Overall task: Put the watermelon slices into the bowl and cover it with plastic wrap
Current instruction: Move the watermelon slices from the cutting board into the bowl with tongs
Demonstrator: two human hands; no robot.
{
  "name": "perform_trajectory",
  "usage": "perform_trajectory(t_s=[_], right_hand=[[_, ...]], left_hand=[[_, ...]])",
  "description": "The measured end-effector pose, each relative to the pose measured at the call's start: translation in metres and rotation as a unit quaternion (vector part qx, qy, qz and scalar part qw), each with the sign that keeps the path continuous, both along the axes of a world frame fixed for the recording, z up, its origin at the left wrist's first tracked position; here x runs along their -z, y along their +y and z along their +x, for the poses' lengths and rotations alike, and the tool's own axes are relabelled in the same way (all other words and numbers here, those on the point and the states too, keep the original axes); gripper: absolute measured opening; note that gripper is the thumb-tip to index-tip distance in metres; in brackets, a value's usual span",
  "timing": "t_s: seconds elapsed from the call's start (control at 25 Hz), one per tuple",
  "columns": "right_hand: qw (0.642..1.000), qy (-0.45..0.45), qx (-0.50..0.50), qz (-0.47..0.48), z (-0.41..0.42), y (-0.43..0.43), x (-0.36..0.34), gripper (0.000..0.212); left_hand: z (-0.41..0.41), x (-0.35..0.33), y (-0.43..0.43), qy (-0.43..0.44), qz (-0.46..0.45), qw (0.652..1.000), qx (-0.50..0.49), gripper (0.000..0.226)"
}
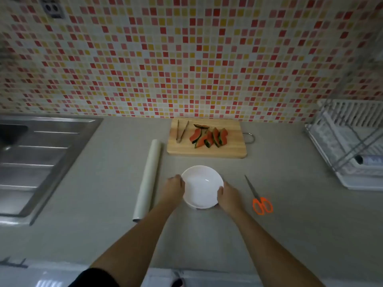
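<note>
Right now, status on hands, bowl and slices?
Left hand, right hand grip bowl rim. Bowl empty; watermelon slices on cutting board. Wrap roll, scissors flank bowl, apart.

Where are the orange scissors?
In the head view, the orange scissors lie on the counter, right of the white bowl, beside the right hand.

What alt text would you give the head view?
The left hand and right hand hold an empty white bowl on the counter. Behind it, watermelon slices and tongs lie on a board; wrap roll left, scissors right.
</note>
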State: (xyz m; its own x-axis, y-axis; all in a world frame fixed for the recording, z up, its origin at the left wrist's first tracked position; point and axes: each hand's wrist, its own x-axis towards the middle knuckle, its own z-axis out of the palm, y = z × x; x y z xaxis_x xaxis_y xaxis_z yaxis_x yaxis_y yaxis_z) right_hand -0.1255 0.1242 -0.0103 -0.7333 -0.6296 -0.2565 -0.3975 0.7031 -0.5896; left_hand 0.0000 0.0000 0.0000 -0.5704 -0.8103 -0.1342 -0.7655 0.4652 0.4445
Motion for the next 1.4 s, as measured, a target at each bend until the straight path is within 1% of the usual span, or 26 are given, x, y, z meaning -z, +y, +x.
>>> perform_trajectory(t_s=[0.08,0.28,0.4,0.44,0.52,0.6,0.64,0.68,0.76,0.84,0.92,1.0,1.04,1.16,1.28,1.4], right_hand=[[1.000,0.019,0.005,0.003,-0.016,-0.017,0.000,0.036],[0.999,0.041,0.015,0.001,-0.058,-0.053,-0.010,0.036],[0.999,0.025,0.022,0.002,-0.066,-0.056,-0.003,0.035],[0.999,0.025,0.025,-0.003,-0.068,-0.057,0.001,0.034],[0.999,0.033,0.031,-0.007,-0.071,-0.056,0.008,0.033],[0.998,0.041,0.035,-0.014,-0.069,-0.054,0.011,0.031],[0.998,0.044,0.036,-0.017,-0.068,-0.053,0.012,0.028],[0.998,0.046,0.035,-0.021,-0.068,-0.052,0.013,0.024],[0.998,0.045,0.035,-0.033,-0.069,-0.049,0.015,0.020],[0.997,0.030,0.032,-0.057,-0.071,-0.048,0.019,0.028],[0.996,-0.002,0.036,-0.084,-0.070,-0.047,0.021,0.034],[0.993,-0.030,0.042,-0.106,-0.069,-0.047,0.021,0.036],[0.992,-0.038,0.048,-0.110,-0.069,-0.048,0.022,0.037],[0.991,-0.039,0.072,-0.108,-0.067,-0.050,0.026,0.036],[0.991,-0.036,0.079,-0.107,-0.067,-0.050,0.027,0.036],[0.991,-0.035,0.079,-0.104,-0.067,-0.051,0.026,0.036]], left_hand=[[-0.014,0.002,-0.019,0.026,0.007,1.000,0.005,0.029],[-0.058,0.002,-0.055,0.051,0.002,0.998,0.025,0.033],[-0.066,0.013,-0.061,0.058,0.029,0.998,0.021,0.033],[-0.068,0.018,-0.061,0.071,0.043,0.996,0.014,0.032],[-0.072,0.020,-0.067,0.111,0.068,0.991,-0.034,0.031],[-0.080,0.016,-0.085,0.140,0.052,0.985,-0.084,0.030],[-0.088,0.016,-0.099,0.134,0.033,0.987,-0.087,0.030],[-0.095,0.015,-0.113,0.110,0.012,0.991,-0.075,0.032],[-0.110,0.016,-0.139,0.030,-0.020,0.998,-0.042,0.041],[-0.123,0.023,-0.156,-0.027,-0.044,0.998,-0.033,0.049],[-0.132,0.023,-0.162,-0.041,-0.024,0.998,-0.042,0.052],[-0.140,0.023,-0.165,-0.023,-0.001,0.998,-0.064,0.042],[-0.142,0.022,-0.165,0.008,0.015,0.996,-0.093,0.036],[-0.143,0.014,-0.169,0.057,0.049,0.984,-0.160,0.034],[-0.136,0.004,-0.175,0.093,0.064,0.989,-0.092,0.033],[-0.119,-0.006,-0.181,0.115,0.086,0.988,-0.061,0.036]])
